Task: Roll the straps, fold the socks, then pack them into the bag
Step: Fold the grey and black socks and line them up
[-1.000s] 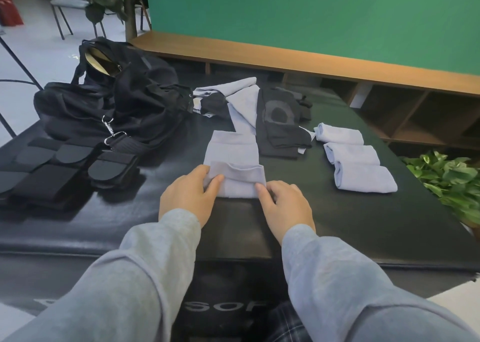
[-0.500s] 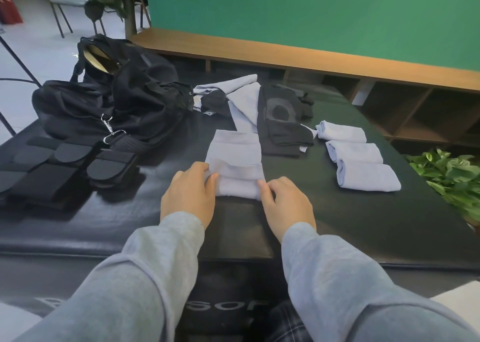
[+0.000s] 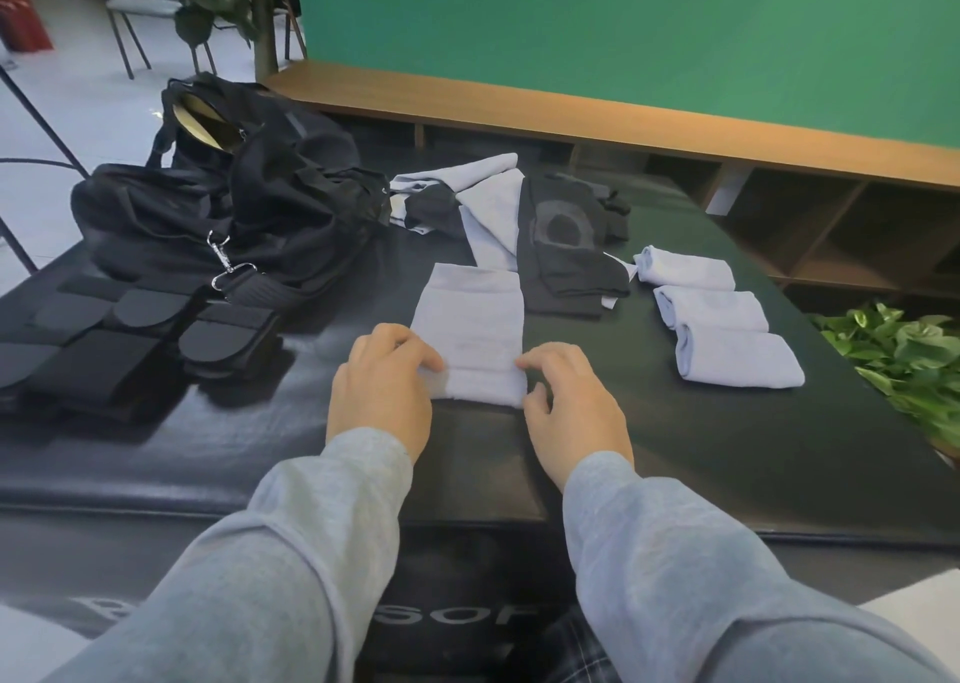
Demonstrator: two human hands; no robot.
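Both hands, left (image 3: 382, 389) and right (image 3: 569, 407), pinch pale sock (image 3: 475, 334), long axis pointing away; black surface (image 3: 675, 443), green wall (image 3: 623, 33).

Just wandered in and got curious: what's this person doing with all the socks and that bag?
A person in a grey sweatshirt is rolling up a light blue sock on a black padded table. The left hand and right hand pinch the rolled near end at its two sides. Three finished blue sock rolls lie to the right. More unfolded socks wait behind, and the black duffel bag sits at far left, not yet packed.
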